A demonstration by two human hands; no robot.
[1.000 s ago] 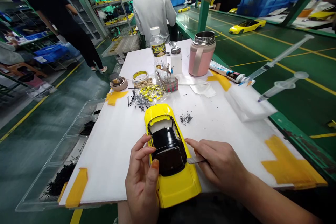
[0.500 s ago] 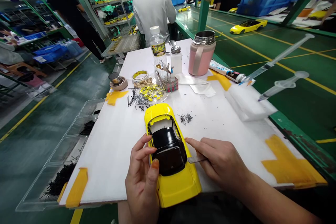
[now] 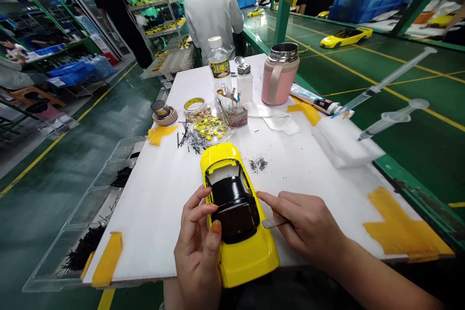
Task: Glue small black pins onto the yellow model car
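Observation:
A yellow model car body (image 3: 250, 259) with a glossy black roof (image 3: 232, 193) lies tilted at the near edge of the white work board. My left hand (image 3: 199, 242) is closed on its left side, the thumb and fingers along the window edge. On the other side, my right hand (image 3: 301, 218) has its index fingertip against the car's right edge by the window. A thin flat metal tool (image 3: 273, 223) sticks out from under its curled fingers; the rest of the tool is hidden. Just beyond the car lies a scatter of tiny black parts (image 3: 258, 164).
Behind the car sit a bag of small yellow parts (image 3: 210, 128), a tape roll (image 3: 194, 105), a clear bottle (image 3: 219, 65) and a pink mug (image 3: 279, 75). Two syringes (image 3: 392, 118) stand at right. A clear tray (image 3: 78, 213) holds black pieces at left. A person (image 3: 214, 9) stands ahead.
My hands and the car hold nearly the same pose. The person in dark clothes at the back left has moved to the right, and another person shows behind.

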